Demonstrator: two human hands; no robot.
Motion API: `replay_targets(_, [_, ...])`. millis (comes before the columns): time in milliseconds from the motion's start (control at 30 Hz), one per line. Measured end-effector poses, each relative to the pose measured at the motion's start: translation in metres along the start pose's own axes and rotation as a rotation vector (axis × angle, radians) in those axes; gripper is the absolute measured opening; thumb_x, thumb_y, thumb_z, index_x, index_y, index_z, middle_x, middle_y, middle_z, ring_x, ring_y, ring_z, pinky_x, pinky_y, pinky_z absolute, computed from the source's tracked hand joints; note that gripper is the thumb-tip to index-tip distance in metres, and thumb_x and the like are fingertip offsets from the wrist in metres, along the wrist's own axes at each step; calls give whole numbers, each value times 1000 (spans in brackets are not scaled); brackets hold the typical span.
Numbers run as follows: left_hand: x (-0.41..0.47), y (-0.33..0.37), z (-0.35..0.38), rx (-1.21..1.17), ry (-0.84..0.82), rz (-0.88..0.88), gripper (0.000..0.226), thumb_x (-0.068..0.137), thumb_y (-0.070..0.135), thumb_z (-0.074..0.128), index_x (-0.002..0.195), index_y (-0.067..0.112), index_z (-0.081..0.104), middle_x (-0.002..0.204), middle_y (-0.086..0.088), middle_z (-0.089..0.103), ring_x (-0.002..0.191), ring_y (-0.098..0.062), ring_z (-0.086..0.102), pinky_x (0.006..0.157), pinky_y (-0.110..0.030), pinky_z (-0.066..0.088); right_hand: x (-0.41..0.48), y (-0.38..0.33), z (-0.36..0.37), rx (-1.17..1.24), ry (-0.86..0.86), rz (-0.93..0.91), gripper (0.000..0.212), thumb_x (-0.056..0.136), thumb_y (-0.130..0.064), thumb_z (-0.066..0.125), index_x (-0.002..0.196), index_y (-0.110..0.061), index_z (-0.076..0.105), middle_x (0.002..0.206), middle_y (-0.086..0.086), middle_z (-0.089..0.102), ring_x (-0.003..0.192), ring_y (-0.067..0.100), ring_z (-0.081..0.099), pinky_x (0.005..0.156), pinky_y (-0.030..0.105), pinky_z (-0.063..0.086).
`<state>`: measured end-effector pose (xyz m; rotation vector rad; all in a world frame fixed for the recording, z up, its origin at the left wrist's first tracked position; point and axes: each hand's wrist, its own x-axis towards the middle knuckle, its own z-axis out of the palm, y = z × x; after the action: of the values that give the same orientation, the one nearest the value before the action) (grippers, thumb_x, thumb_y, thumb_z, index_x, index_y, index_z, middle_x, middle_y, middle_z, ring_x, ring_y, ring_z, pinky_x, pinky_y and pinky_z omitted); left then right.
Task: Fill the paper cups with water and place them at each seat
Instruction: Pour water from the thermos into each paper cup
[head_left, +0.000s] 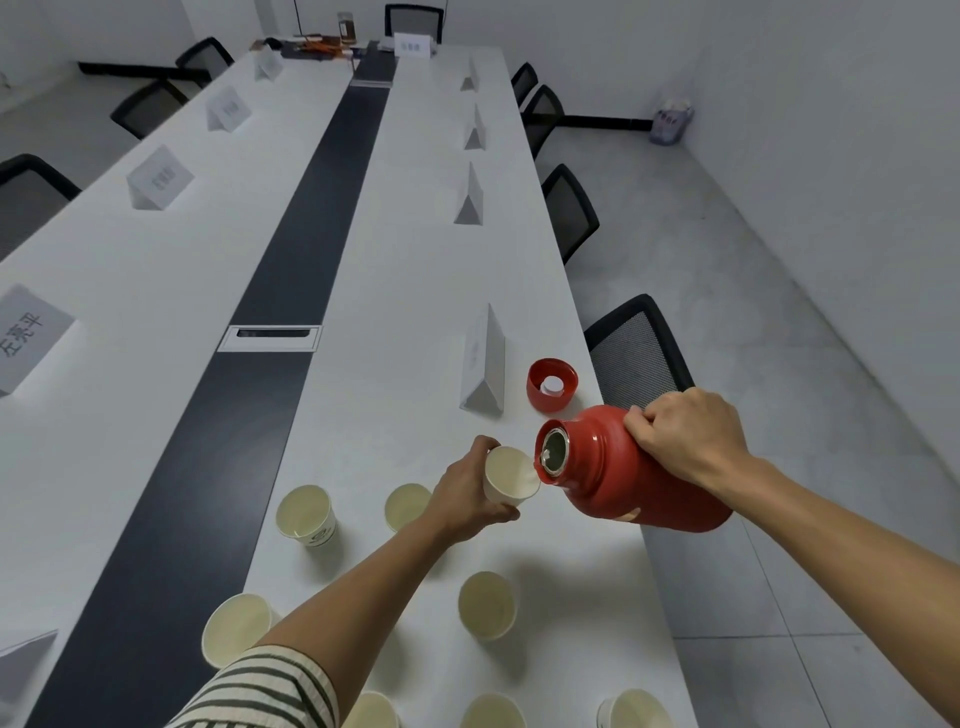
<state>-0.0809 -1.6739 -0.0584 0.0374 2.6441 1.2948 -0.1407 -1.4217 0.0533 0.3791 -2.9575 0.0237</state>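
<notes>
The left hand (470, 493) holds a pale paper cup (509, 475) near the right edge of the white table (405, 291), fingers curled round its wall. The right hand (685, 441) grips a glossy red thermos flask (623, 483), fingers clamped on its shoulder. The flask is tilted, its steel-rimmed mouth right at the cup's rim. Other open paper cups (306, 514) stand nearby. The flask's red lid (552, 384) lies upturned with a white stopper (551, 386) inside.
</notes>
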Motion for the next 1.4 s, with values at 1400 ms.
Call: replay_targets(1400, [-8, 1, -4, 8, -11, 6, 77, 66, 23, 87, 124, 24, 36, 116, 2, 53, 101, -21, 54, 77, -30, 52, 0, -6, -14, -35, 9, 7, 54, 94, -41, 46, 44, -22, 41, 48, -3, 46, 50, 17, 48, 53, 26, 37])
